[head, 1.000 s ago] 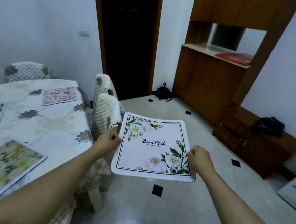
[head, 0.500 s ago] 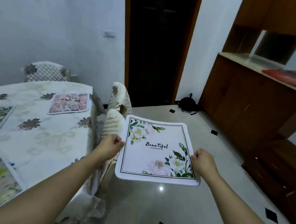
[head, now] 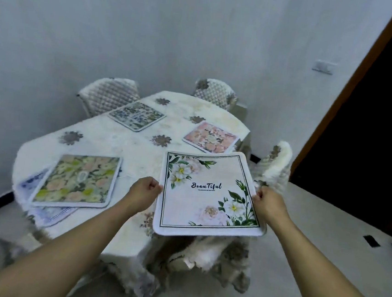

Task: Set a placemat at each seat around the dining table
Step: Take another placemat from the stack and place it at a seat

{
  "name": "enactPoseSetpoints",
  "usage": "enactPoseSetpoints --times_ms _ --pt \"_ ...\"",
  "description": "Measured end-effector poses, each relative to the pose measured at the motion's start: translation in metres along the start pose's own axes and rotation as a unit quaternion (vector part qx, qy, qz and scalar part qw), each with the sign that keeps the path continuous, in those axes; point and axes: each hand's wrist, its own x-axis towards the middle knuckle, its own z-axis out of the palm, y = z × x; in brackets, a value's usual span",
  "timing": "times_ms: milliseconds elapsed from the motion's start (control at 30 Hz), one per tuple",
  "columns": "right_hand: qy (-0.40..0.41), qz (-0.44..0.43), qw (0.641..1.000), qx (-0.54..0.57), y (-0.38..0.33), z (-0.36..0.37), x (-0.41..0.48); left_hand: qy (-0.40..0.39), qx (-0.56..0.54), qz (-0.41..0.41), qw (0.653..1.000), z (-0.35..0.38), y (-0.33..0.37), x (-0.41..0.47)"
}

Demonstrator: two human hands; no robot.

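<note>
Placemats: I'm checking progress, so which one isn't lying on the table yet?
The white placemat printed "Beautiful", held in the air by the left hand and right hand. The pink, blue-green and green floral mats lie on the tablecloth.

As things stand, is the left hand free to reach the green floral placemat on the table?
Probably not yet: the left hand grips the white "Beautiful" placemat together with the right hand. The green floral placemat lies close by, nothing between.
</note>
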Motion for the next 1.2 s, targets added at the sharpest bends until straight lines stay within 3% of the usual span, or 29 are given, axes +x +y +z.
enactPoseSetpoints --times_ms 133,400,633,900,1200 --pt "-0.044 -0.098 0.994 -0.016 -0.059 0.03 0.076 0.066 -0.011 -0.043 0.997 -0.018 -0.032 0.024" --pt "-0.089 -0.172 0.979 -0.06 -0.134 0.092 0.189 0.146 -0.043 -0.139 0.979 -0.012 -0.07 0.08" --pt "-0.149 -0.232 0.955 -0.109 -0.147 0.149 0.259 0.174 -0.065 -0.241 0.953 0.042 -0.096 0.098" --pt "-0.245 -0.293 0.918 -0.109 -0.149 0.215 0.314 0.233 -0.097 -0.372 0.893 0.11 -0.101 0.106" --pt "-0.309 -0.321 0.894 -0.054 -0.148 0.255 0.356 0.295 -0.069 -0.44 0.846 0.132 -0.095 0.134"
